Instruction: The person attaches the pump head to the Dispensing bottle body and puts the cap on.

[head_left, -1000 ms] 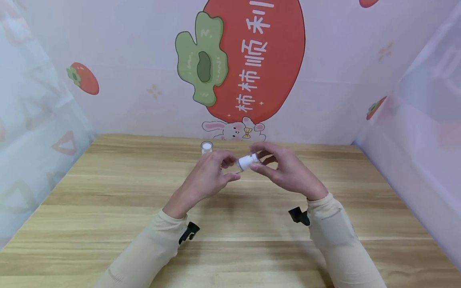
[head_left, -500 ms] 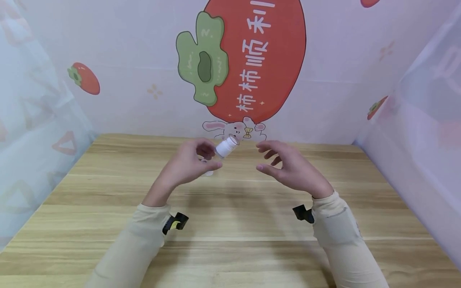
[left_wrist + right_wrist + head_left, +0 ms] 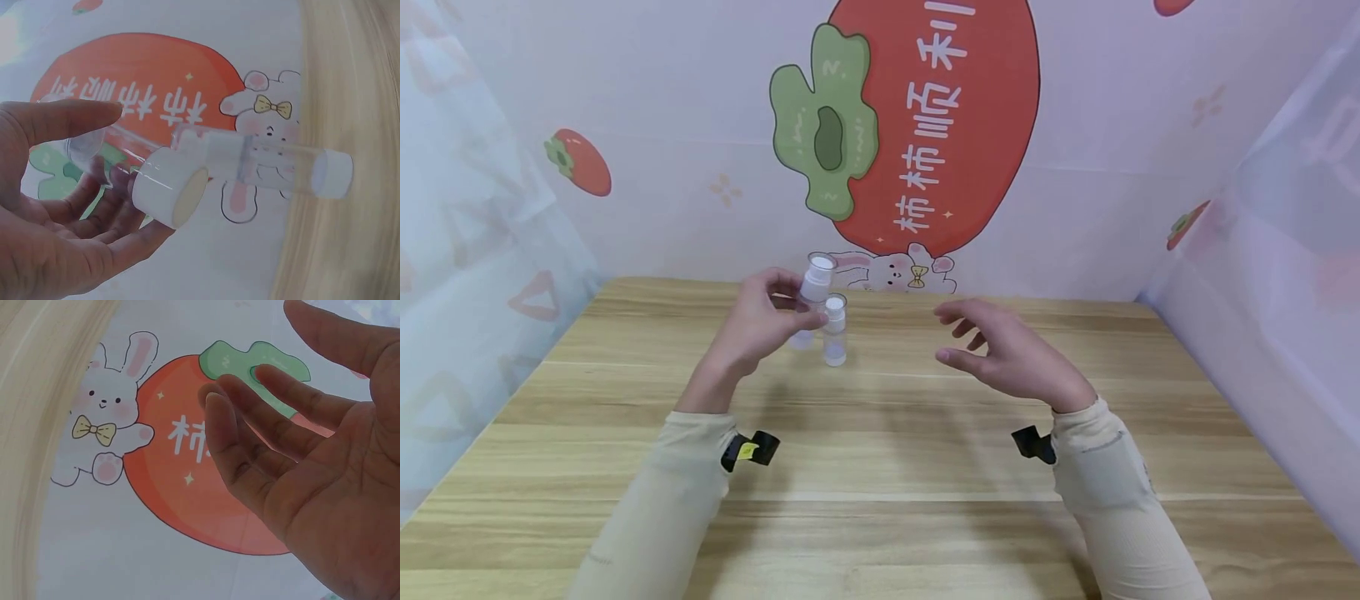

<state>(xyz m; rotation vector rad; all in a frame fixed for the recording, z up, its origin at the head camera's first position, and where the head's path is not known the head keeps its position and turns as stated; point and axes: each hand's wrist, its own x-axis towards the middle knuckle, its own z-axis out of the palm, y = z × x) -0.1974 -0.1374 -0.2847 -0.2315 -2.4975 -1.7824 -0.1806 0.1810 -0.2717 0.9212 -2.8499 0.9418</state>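
My left hand grips a small clear bottle with a white collar and a clear cap on top. In the left wrist view the thumb and curled fingers are around the held bottle's clear body, and its white base tilts toward the camera. Just to its right a similar bottle, narrower in appearance, stands upright on the table; it shows too in the left wrist view as a standing bottle. Over the table at the right, my right hand hovers, holding nothing, its fingers loosely bent.
A wood-grain table spans the space. Behind it rises a printed cloth backdrop with a big persimmon and a rabbit. Cloth side walls enclose the left and right. Each sleeve carries a black wrist mount.
My right hand has let go of the bottle. The left hand has carried it left, and the bottle has turned upward beside the standing one. The right hand has drawn back slightly.
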